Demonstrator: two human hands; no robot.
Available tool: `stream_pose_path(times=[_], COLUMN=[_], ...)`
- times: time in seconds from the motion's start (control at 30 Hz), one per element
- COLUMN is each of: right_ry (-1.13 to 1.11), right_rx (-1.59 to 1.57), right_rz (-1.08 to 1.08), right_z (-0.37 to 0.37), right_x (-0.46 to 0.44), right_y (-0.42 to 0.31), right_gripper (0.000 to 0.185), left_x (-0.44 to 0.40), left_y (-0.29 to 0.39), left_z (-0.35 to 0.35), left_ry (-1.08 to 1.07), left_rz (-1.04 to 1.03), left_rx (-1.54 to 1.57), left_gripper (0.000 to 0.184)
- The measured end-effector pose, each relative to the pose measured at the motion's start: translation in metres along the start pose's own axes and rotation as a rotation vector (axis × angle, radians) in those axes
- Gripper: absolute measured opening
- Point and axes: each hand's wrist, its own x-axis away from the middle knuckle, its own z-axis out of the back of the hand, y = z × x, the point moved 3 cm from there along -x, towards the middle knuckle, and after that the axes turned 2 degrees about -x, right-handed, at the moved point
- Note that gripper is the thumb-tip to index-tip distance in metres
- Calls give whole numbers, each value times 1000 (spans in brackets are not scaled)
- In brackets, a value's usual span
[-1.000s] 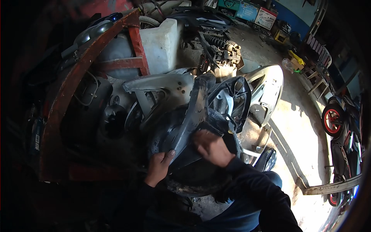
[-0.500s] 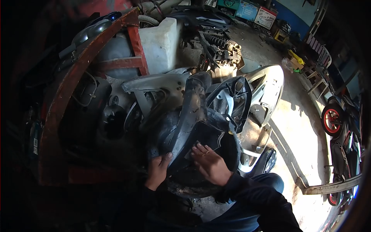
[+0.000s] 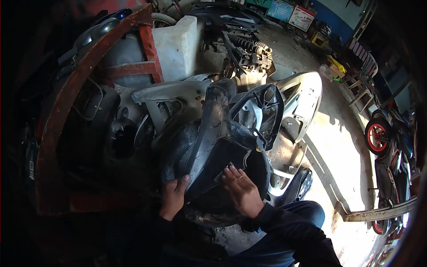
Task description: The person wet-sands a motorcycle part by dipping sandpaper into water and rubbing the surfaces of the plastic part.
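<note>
A dark, scuffed plastic motorcycle body panel (image 3: 202,140) leans over a round black basin or tyre-like rim (image 3: 173,153) in front of me. My left hand (image 3: 173,197) grips the panel's lower left edge, thumb on top and fingers hidden behind. On the panel's dark inner face, my right hand (image 3: 242,191) lies flat with its fingers stretched out. A small pale patch (image 3: 218,179) shows beside those fingertips; whether it is a loose sheet or part of the surface, I cannot tell.
More motorcycle fairings, one grey (image 3: 173,91) and one white (image 3: 311,95), lie behind the panel. A red frame (image 3: 73,84) rises on the left. Beyond sits a stripped engine part with a spring (image 3: 249,46). Parked motorcycles (image 3: 378,135) and a wooden beam (image 3: 378,213) are on the right.
The view has shifted slightly, so everything sits a little further left. Both hands keep nearly the same places on the panel.
</note>
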Motion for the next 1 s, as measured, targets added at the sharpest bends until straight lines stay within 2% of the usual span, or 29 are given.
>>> stream_pose_path(times=[0.1,0.13,0.23,0.37,0.43,0.5,0.57,0.63,0.7,0.73,0.77,0.83,0.87,0.9,0.93,1.0], right_ry=[124,137,6,181,50,32,149,157,51,62,120,161,190,179,143,97], right_rx=[10,150,-27,158,46,19,168,154,50,-9,89,85,237,252,177,66], right_rz=[-143,-110,-35,-82,21,10,-40,-81,-3,-4,-63,-212,-168,-125,-110,-98], right_z=[23,17,4,15,2,6,24,13,-3,1,12,20,12,6,-2,-1], right_x=[-23,-16,8,-10,11,4,-19,-16,2,-2,-13,-36,-29,-21,-9,-7], right_y=[46,38,1,45,3,11,46,32,-7,2,19,63,60,35,15,13], right_gripper=[33,32,33,35,38,33,34,35,34,33,31,31,30,30,30,31], left_x=[8,6,7,12,11,7,5,13,11,10,12,22,20,14,9,11], left_y=[6,11,8,12,26,11,-6,13,23,21,16,8,9,11,-14,-15], left_z=[2,0,2,-3,-2,-4,-6,-12,-15,-15,-15,-17,-18,-16,-15,-16], left_ry=[-1,-4,-17,-11,-42,-25,0,-10,-11,-4,5,8,8,14,42,61], left_rz=[43,66,82,61,183,161,107,144,170,168,174,196,195,183,107,74], left_rx=[27,43,71,46,124,114,53,98,139,138,141,151,138,123,28,2], left_gripper=[57,57,56,56,55,55,54,54,54,55,55,56,57,58,59,59])
